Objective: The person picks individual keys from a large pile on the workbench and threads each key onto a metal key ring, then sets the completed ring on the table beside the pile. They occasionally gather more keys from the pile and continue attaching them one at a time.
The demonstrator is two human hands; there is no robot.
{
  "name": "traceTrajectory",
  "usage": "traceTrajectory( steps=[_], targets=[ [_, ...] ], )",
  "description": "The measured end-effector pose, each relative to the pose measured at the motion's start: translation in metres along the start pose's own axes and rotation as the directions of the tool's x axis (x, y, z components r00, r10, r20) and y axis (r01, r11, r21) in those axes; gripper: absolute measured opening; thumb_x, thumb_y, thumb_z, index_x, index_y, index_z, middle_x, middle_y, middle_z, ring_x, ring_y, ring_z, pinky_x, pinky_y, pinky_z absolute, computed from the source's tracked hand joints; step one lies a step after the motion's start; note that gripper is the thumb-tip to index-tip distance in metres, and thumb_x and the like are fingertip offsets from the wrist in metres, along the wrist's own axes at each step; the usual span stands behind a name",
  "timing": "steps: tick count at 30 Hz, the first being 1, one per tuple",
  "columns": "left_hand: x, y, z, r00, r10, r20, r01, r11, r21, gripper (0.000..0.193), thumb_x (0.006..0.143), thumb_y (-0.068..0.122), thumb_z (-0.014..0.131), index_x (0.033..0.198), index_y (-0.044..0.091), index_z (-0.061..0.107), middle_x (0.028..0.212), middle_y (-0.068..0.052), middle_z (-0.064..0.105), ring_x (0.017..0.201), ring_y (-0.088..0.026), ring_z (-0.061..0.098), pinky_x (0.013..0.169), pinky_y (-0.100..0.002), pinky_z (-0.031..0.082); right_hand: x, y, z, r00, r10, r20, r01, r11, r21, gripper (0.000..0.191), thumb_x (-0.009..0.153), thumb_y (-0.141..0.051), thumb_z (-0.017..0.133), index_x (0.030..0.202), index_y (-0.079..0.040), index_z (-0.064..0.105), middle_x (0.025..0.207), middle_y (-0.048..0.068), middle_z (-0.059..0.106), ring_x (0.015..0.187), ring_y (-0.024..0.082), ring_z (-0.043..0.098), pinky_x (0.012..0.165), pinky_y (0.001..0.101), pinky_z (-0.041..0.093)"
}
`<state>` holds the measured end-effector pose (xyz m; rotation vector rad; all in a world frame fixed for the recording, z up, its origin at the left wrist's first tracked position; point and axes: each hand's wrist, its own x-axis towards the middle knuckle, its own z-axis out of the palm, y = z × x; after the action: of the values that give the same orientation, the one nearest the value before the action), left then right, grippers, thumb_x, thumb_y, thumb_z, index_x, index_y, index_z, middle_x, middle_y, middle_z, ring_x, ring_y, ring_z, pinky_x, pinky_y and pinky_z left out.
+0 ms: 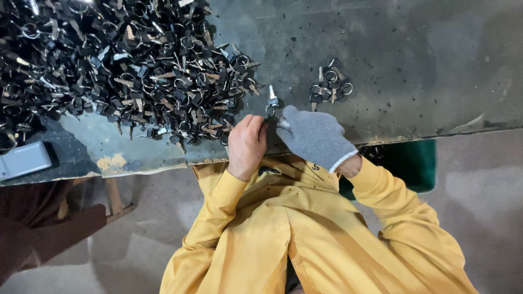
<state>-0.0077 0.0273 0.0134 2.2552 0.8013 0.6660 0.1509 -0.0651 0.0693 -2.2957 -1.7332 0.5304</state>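
My bare left hand (248, 144) and my right hand (313, 136), in a grey knit glove, meet at the front edge of a dark worktable (414, 65). Between their fingertips they pinch a small metal ring with a black-headed key (271, 99), which sticks up just beyond my fingers. A large heap of black-headed keys and rings (125, 60) spreads over the table's left half, and its near edge almost touches my left hand. A small separate cluster of ringed keys (329, 86) lies just beyond my right hand.
A grey flat box (24, 159) sits at the table's left front edge. A green bin (417, 163) stands below the table edge on my right. A wooden table leg (113, 195) and concrete floor (479, 207) show beneath, with my yellow sleeves in the foreground.
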Motion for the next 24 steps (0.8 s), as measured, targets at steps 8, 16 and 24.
traceTrajectory(
  steps=[8,16,24],
  targets=[
    [0.020,0.015,-0.008,0.927,0.367,-0.074,-0.361,0.929,0.079,0.043,0.073,-0.007,0.053,0.115,-0.003,0.062,0.110,-0.021,0.062,0.097,-0.039,0.059,0.083,-0.044,0.052,-0.021,0.010,-0.004,0.993,0.001,-0.115,0.049,0.902,0.430,0.040,0.088,-0.031,0.073,0.114,-0.006,0.056,0.080,0.019,0.068,0.075,0.043,0.069,0.061,0.0499,0.054],
    [0.012,0.001,0.011,0.990,0.089,0.106,-0.099,0.990,0.101,0.015,0.093,0.007,0.070,0.105,0.002,0.065,0.094,-0.016,0.060,0.089,-0.037,0.062,0.076,-0.046,0.051,-0.026,0.003,0.011,0.977,0.071,-0.201,-0.033,0.982,0.186,0.025,0.095,-0.031,0.070,0.100,-0.009,0.059,0.083,0.017,0.070,0.073,0.042,0.069,0.060,0.0512,0.053],
    [-0.004,-0.004,0.014,0.999,0.053,-0.002,-0.053,0.999,0.010,0.018,0.090,0.004,0.072,0.107,0.000,0.066,0.090,-0.015,0.061,0.084,-0.037,0.062,0.072,-0.046,0.051,-0.010,-0.002,0.017,0.994,0.026,-0.108,-0.023,0.999,0.030,0.025,0.097,-0.033,0.062,0.099,-0.008,0.059,0.074,0.017,0.069,0.062,0.039,0.069,0.053,0.0512,0.053]
  ],
)
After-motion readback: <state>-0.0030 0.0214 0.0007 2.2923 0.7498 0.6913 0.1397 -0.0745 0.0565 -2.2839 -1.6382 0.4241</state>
